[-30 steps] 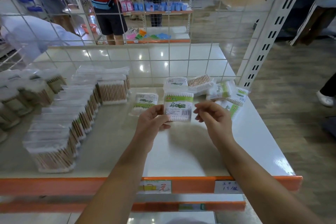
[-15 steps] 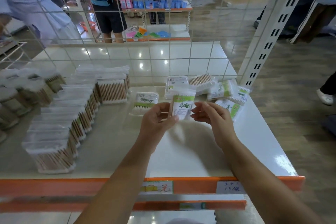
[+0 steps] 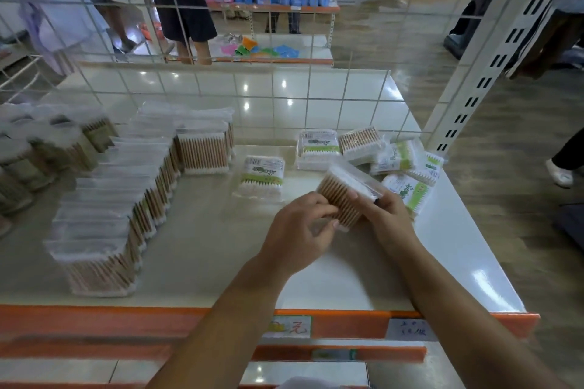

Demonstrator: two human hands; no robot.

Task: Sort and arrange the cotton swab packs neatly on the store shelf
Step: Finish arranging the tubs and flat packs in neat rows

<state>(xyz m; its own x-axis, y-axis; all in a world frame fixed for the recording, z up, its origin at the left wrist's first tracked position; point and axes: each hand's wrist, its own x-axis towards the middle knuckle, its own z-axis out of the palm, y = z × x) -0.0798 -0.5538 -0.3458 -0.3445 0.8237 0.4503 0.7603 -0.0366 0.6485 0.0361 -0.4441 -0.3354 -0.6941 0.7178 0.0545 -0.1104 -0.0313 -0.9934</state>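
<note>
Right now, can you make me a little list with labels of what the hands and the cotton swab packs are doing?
held pack: cotton swab pack, tilted, wooden sticks showing
left hand: left hand grips its near side
right hand: right hand grips its right end
lying alone: green-label pack flat on the shelf
loose pile: green-label packs at back right
tidy row: standing packs on the left

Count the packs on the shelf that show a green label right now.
5, though others may be hidden: one alone mid-shelf, one on a stack by the grid, and three piled at the right edge, the last beside the right hand.
</note>
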